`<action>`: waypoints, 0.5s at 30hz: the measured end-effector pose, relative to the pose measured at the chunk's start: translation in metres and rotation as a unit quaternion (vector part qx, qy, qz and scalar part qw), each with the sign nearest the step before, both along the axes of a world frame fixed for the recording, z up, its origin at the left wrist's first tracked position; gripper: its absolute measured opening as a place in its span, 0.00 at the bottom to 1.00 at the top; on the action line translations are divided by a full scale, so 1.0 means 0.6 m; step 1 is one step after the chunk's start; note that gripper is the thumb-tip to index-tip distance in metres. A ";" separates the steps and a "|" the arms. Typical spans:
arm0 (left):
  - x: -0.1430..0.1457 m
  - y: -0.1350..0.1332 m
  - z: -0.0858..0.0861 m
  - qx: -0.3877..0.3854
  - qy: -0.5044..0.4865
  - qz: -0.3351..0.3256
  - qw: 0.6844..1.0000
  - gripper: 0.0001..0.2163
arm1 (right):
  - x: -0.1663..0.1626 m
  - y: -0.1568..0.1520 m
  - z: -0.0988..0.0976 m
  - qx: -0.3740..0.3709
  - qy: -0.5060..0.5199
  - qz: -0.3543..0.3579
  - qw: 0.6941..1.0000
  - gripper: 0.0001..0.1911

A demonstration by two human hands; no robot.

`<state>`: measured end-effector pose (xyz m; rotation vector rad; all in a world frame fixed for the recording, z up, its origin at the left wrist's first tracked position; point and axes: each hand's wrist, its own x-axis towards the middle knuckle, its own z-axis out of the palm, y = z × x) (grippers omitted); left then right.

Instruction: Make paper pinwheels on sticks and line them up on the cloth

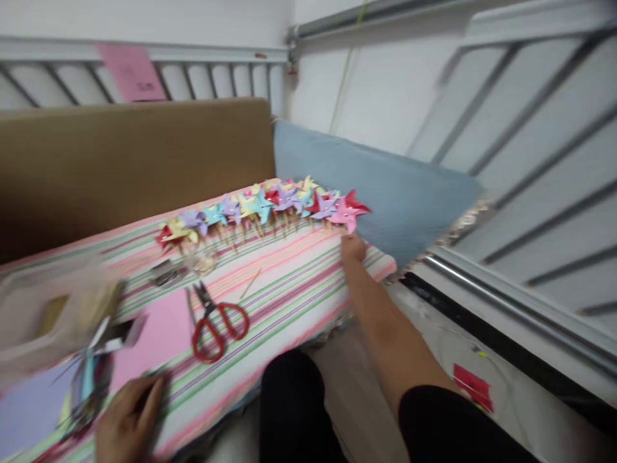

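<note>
My right hand [354,246] is stretched out to the far right end of the cloth, its fingers closed just below a pink paper pinwheel [349,211]. The stick is hidden in the fist. Beside it runs a row of paper pinwheels [255,204] in purple, yellow, blue and red, on thin sticks. My left hand [132,411] rests on the near left of the cloth, loosely bent, thumb apart, nothing seen in it. Close by are a sheet of pink paper [166,328] and red-handled scissors [209,331]. A loose thin stick [251,283] lies right of the scissors.
A striped cloth [289,302] covers the surface. At left stand a blurred clear plastic container [29,302] and purple paper [33,405]. A brown board [135,154] and a blue cushion [366,167] line the back. Red paper [473,387] lies on the floor.
</note>
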<state>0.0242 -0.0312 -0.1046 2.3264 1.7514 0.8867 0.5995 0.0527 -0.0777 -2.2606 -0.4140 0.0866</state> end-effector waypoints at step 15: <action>0.020 -0.019 0.019 0.008 -0.107 -0.045 0.993 0.08 | -0.245 -0.069 0.040 0.252 0.120 0.141 0.950 0.15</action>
